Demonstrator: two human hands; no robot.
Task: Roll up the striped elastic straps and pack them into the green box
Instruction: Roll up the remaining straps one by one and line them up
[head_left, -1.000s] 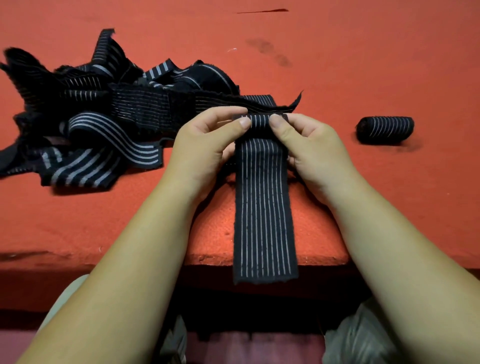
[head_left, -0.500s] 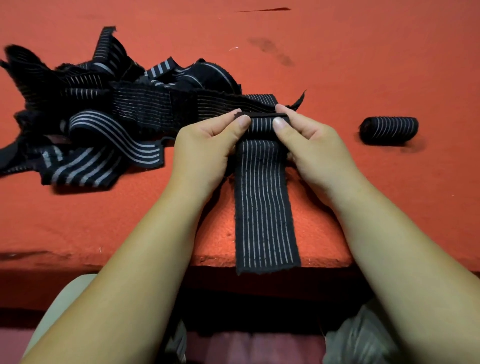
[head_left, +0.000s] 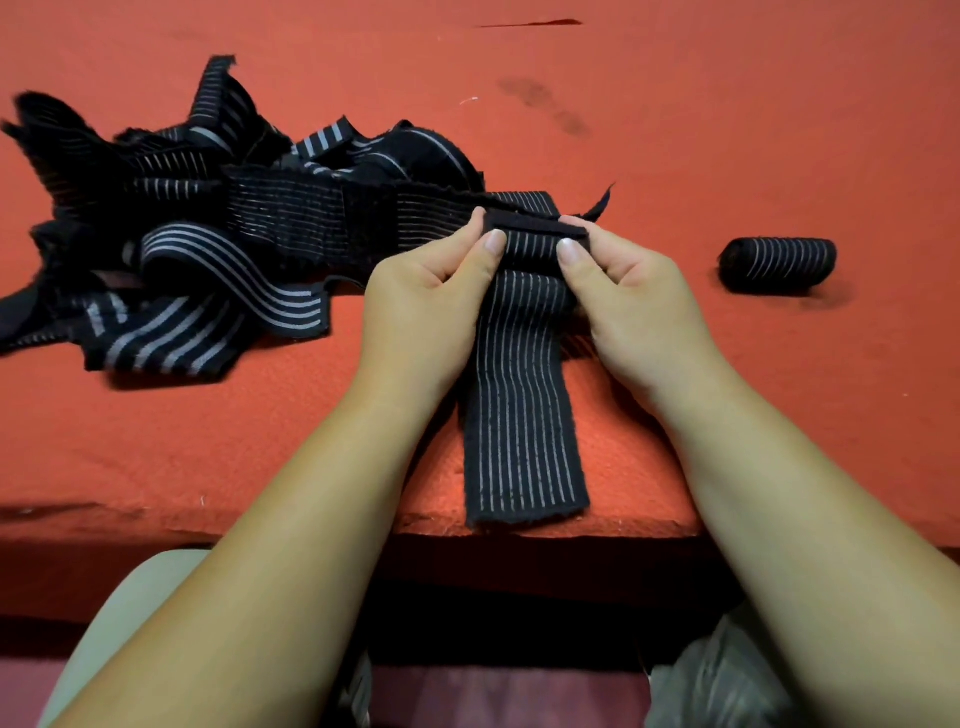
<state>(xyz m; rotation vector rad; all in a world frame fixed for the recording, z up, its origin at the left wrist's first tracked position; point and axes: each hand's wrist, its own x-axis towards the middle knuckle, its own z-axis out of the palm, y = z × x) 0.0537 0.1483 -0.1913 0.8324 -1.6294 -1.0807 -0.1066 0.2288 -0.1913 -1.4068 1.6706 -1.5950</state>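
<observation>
Now both thumbs atop folded strap (head_left: 524, 426)

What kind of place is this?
Probably a small packing workshop. A red cloth-covered worktable holds a heap of loose striped straps and one finished roll. The left hand and right hand grip another strap.

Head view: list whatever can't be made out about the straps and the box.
1. The green box: outside the frame in the head view.
2. The loose strap pile: tangled, overlapping, cut by the left edge; count unclear.
3. The held strap: its rolled end is partly covered by the left hand and right hand; turns hidden.
4. The finished roll: too small to show how its end fastens.
</observation>
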